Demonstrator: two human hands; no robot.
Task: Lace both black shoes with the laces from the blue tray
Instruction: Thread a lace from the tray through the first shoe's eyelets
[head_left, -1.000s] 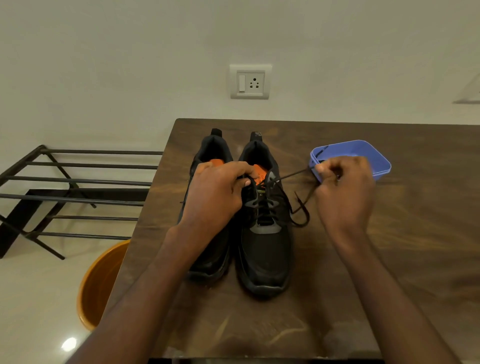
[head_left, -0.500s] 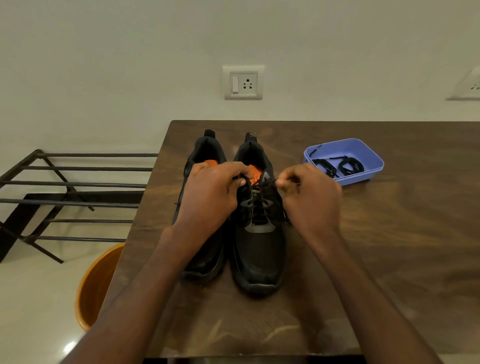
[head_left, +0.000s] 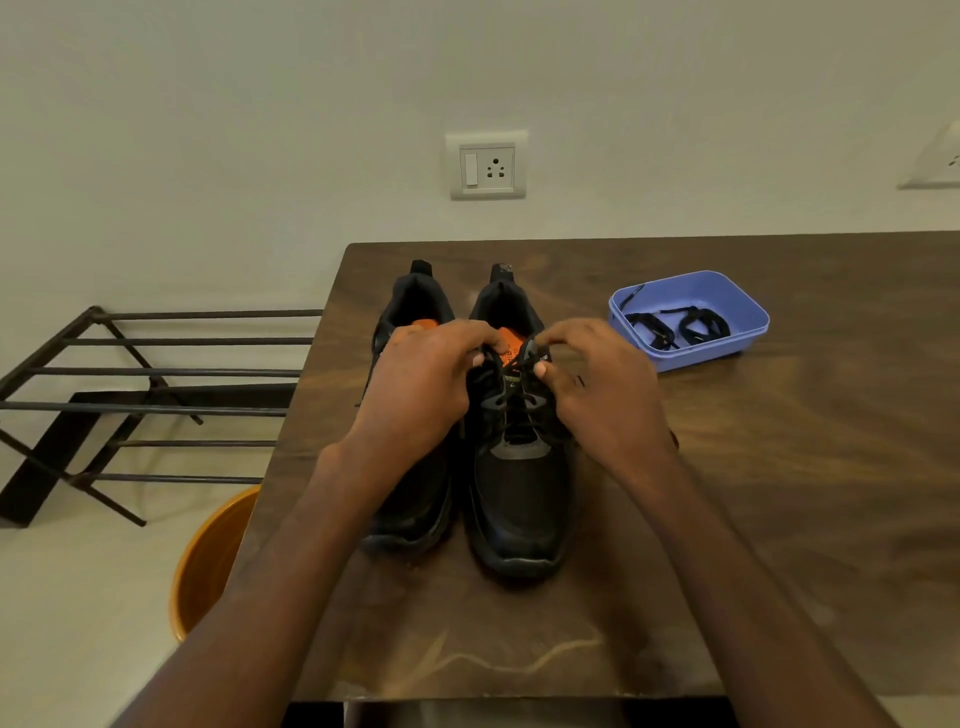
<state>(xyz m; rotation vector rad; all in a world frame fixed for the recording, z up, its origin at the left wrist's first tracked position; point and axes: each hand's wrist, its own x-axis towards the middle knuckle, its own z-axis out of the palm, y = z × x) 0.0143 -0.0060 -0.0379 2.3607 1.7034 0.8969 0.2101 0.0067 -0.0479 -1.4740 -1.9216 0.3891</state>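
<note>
Simply dark wooden table (head_left: 779, 467), white wall (head_left: 260, 130)

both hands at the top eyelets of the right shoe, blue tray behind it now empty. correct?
Not quite. The blue tray isn't empty: the head view shows a coiled black lace in it. Both the left hand and right hand are at the right shoe.

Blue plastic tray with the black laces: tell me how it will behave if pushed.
The blue plastic tray probably slides easily: it looks thin-walled and holds only coiled black laces. It likely won't tip, being low and wide. The smooth wooden table should offer little grip.
</note>
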